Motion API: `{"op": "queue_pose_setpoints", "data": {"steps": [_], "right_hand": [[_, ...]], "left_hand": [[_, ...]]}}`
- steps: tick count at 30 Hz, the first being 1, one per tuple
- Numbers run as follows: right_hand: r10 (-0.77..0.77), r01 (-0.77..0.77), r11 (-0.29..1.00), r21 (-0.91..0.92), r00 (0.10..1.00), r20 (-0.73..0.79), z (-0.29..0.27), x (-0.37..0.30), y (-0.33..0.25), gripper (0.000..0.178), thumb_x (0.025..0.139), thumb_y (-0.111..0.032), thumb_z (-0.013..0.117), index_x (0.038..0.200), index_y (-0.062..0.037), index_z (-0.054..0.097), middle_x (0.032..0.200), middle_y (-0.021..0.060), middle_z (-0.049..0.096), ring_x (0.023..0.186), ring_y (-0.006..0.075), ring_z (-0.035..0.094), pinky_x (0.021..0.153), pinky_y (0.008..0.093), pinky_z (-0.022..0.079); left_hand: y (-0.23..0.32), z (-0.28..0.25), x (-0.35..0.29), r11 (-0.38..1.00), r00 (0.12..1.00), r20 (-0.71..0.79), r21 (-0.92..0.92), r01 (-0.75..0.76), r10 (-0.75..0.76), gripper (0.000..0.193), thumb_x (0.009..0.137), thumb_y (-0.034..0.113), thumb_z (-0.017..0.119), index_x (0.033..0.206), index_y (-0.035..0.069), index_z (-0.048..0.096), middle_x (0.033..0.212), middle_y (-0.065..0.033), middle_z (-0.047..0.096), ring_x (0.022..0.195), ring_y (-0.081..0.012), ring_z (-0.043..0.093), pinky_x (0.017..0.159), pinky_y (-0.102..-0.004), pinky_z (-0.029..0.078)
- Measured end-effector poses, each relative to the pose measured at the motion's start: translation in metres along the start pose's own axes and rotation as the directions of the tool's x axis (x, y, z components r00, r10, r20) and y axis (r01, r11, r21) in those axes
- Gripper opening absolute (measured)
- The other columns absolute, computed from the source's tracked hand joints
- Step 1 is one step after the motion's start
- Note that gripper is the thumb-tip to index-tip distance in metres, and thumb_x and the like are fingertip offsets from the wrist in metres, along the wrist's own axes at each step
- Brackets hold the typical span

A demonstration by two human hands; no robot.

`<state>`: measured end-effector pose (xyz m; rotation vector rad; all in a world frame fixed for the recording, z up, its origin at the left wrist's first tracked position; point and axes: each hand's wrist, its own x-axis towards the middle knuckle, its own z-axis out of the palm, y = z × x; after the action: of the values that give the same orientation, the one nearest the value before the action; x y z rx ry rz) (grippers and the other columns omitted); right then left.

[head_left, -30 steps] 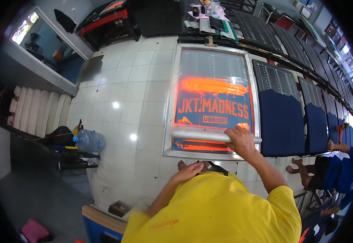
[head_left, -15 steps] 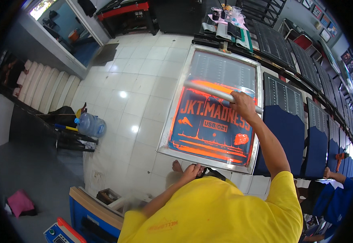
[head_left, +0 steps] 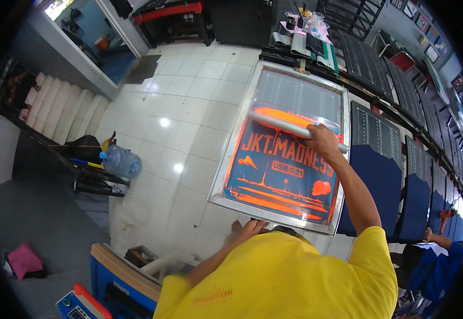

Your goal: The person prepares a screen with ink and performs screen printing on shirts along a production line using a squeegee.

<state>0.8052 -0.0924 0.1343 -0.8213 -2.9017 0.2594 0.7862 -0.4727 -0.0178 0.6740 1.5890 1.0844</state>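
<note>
My right hand (head_left: 323, 139) is closed around the bar of a long grey squeegee (head_left: 282, 125), which lies slantwise across a screen-printing frame (head_left: 218, 178). Bright orange ink (head_left: 279, 113) is banked along the squeegee's far side. Nearer me, the mesh shows orange lettering and streaks over dark blue, with a thick blob of ink (head_left: 321, 187) toward the right. Low at the frame's near edge, my left hand (head_left: 253, 227) has its fingers curled at something dark, partly hidden under the rim.
To the right run rows of print boards (head_left: 376, 125), some covered with dark blue cloth (head_left: 372, 181). A co-worker's hand (head_left: 429, 234) touches the cloth at far right. Cups (head_left: 316, 24) and squeegees stand at the back. A water jug (head_left: 121, 161) is at left.
The whole view has shifted slightly, so the frame appears a little further right and lower. Both hands keep their holds, and the squeegee sits at nearly the same place on the screen.
</note>
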Motion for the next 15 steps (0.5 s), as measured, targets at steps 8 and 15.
{"op": "queue_pose_setpoints", "data": {"steps": [8, 15], "right_hand": [[-0.038, 0.037, 0.999, -0.034, 0.999, -0.033, 0.016, 0.008, 0.007, 0.028, 0.073, -0.020, 0.077, 0.094, -0.0069, 0.064, 0.089, 0.0163, 0.067, 0.090, 0.0354, 0.065, 0.080, 0.0477, 0.052], [-0.138, 0.140, 0.990, -0.034, 0.989, 0.053, 0.011, -0.019, -0.016, 0.026, 0.073, -0.019, 0.078, 0.091, -0.0069, 0.064, 0.087, 0.0137, 0.067, 0.089, 0.0334, 0.064, 0.077, 0.0467, 0.052]], "left_hand": [[-0.013, -0.003, 0.008, 0.993, 0.996, 0.059, 0.103, -0.066, 0.060, 0.054, 0.103, 0.051, 0.041, 0.087, 0.004, 0.061, 0.076, -0.0080, 0.061, 0.074, -0.0225, 0.058, 0.071, -0.0384, 0.046], [-0.014, -0.009, 0.011, 0.995, 0.990, 0.140, 0.095, -0.041, 0.027, 0.055, 0.103, 0.053, 0.040, 0.089, 0.004, 0.061, 0.077, -0.0085, 0.060, 0.074, -0.0216, 0.057, 0.071, -0.0383, 0.045]]}}
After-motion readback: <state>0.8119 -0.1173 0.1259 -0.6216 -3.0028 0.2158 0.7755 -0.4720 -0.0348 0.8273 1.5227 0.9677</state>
